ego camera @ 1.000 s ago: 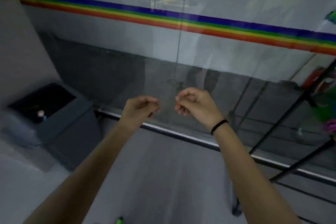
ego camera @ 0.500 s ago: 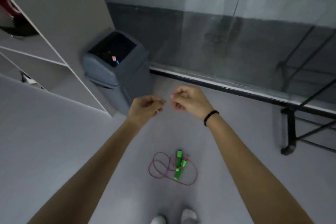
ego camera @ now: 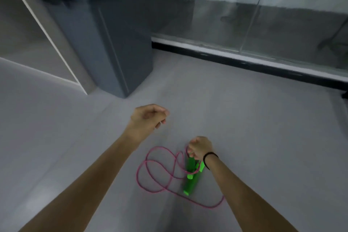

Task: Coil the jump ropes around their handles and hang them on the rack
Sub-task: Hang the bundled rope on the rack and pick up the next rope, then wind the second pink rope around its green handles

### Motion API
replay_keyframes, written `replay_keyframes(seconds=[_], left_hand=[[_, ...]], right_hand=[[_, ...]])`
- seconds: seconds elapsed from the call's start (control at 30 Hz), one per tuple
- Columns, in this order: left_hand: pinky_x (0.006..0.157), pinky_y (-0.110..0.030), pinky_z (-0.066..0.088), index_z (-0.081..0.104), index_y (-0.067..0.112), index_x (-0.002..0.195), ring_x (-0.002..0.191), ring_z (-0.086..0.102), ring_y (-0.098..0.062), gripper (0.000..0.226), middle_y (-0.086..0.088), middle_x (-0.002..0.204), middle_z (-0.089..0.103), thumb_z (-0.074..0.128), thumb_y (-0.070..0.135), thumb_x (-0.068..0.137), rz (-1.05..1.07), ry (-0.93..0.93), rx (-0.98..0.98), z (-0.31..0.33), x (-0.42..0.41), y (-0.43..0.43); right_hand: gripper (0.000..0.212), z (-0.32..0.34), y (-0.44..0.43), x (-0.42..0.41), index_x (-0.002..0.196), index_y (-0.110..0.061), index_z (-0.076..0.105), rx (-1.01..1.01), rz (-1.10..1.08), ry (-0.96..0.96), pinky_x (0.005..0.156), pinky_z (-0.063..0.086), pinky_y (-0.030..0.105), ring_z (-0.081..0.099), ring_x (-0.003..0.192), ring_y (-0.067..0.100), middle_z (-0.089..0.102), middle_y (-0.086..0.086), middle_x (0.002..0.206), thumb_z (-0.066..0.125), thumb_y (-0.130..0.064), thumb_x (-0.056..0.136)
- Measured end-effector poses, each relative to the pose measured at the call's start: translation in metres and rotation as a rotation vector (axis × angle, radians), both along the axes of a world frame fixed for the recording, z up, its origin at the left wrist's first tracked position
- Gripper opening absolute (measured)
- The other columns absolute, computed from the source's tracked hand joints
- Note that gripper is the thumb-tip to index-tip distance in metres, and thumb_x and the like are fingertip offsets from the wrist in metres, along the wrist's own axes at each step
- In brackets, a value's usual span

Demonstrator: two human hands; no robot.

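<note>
Now the pick-up: right grip (ego camera: 199,148) clamps green handles (ego camera: 190,180), left grip (ego camera: 148,117) curled empty. Next, coil the pink rope (ego camera: 211,207) left of it.

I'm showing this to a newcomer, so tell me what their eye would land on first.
The jump rope on the floor, low and right of centre: bright green handles with a pink cord looped loosely to their left. The right hand curls round the handles' upper end, while the left hand hovers up-left, curled and holding nothing. A dark grey bin stands at upper left.
</note>
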State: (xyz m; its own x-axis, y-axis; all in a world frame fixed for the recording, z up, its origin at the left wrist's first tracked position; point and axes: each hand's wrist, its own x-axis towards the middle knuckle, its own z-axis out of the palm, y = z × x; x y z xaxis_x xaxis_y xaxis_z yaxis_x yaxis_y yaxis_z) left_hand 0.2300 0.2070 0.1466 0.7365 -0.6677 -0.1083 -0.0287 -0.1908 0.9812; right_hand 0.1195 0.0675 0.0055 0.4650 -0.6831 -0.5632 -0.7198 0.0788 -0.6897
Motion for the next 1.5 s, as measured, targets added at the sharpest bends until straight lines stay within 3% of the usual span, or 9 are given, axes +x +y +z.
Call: replay_keyframes(seconds=[0.1,0.17,0.43,0.63,0.8,0.93,1.13,1.33,1.5], left_hand=[[0.042,-0.013,0.036,0.067,0.008,0.074,0.041,0.045,-0.005,0.009,0.005,0.049,0.059,0.066,0.007,0.083,-0.013,-0.003,-0.019,-0.080,0.001,0.002],[0.042,-0.013,0.036,0.066,0.010,0.072,0.040,0.045,-0.005,0.012,0.005,0.049,0.059,0.065,0.006,0.083,-0.022,0.005,-0.017,-0.111,0.000,0.008],[0.043,-0.013,0.034,0.066,0.008,0.074,0.040,0.044,-0.005,0.011,0.005,0.048,0.058,0.063,0.006,0.084,-0.031,0.042,0.065,-0.134,0.000,0.022],[0.042,-0.014,0.034,0.067,0.007,0.075,0.040,0.044,-0.005,0.010,0.005,0.048,0.058,0.063,0.005,0.084,-0.014,0.030,0.065,-0.138,0.005,0.014],[0.043,-0.012,0.035,0.066,0.006,0.077,0.040,0.045,-0.004,0.009,0.006,0.047,0.058,0.062,0.004,0.085,-0.059,0.052,0.065,-0.137,-0.008,0.006],[0.044,-0.012,0.035,0.067,0.008,0.078,0.042,0.046,-0.004,0.009,0.006,0.049,0.058,0.062,0.007,0.085,-0.075,0.046,0.073,-0.135,-0.013,0.004],[0.043,-0.011,0.036,0.067,0.011,0.075,0.041,0.046,-0.002,0.011,0.007,0.046,0.058,0.062,0.007,0.085,-0.084,0.074,0.106,-0.139,-0.021,0.006],[0.042,-0.010,0.035,0.066,0.009,0.076,0.040,0.046,-0.002,0.013,0.007,0.045,0.059,0.060,0.003,0.085,-0.103,0.107,0.094,-0.145,-0.030,0.009],[0.043,-0.009,0.036,0.066,0.016,0.075,0.042,0.048,0.001,0.018,0.009,0.047,0.061,0.058,0.005,0.087,-0.147,0.108,0.160,-0.148,-0.031,0.013]], right_hand=[[0.025,-0.099,-0.007,0.007,0.081,-0.001,0.066,-0.100,0.069,0.106,0.067,0.056,0.035,0.068,0.076,0.030,0.070,0.018,0.082,0.047,-0.017,0.086],[0.034,-0.141,-0.007,0.004,0.109,0.002,0.059,-0.236,0.158,0.260,0.088,0.049,0.040,0.060,0.107,0.035,0.064,0.022,0.113,0.048,-0.021,0.087],[0.041,-0.161,0.016,0.010,0.125,-0.012,0.050,-0.360,0.227,0.486,0.097,0.045,0.036,0.056,0.117,0.027,0.061,0.008,0.123,0.056,-0.020,0.085],[0.016,-0.130,-0.014,0.030,0.067,-0.016,0.065,-0.016,0.017,-0.183,0.080,0.053,0.038,0.068,0.082,0.024,0.068,0.010,0.081,0.079,-0.009,0.063],[0.033,-0.108,-0.026,0.019,0.097,0.001,0.064,0.131,-0.081,-0.549,0.066,0.051,0.012,0.060,0.066,0.005,0.062,0.000,0.077,0.066,0.015,0.067],[0.031,-0.118,-0.021,0.004,0.068,-0.011,0.062,0.087,-0.257,-0.575,0.063,0.050,0.023,0.057,0.068,0.016,0.061,0.002,0.072,0.059,0.018,0.060],[0.018,-0.138,-0.019,-0.006,0.065,-0.015,0.052,0.030,-0.335,-0.247,0.063,0.047,0.036,0.054,0.067,0.023,0.054,0.008,0.067,0.064,-0.024,0.075],[0.062,-0.172,0.008,-0.029,0.121,0.000,0.052,-0.131,-0.122,0.340,0.097,0.043,0.038,0.051,0.121,0.032,0.057,0.019,0.124,0.073,-0.031,0.071],[0.064,-0.179,0.035,-0.037,0.119,0.002,0.051,-0.025,-0.215,0.303,0.093,0.047,0.037,0.056,0.116,0.032,0.059,0.019,0.124,0.079,-0.023,0.067]])
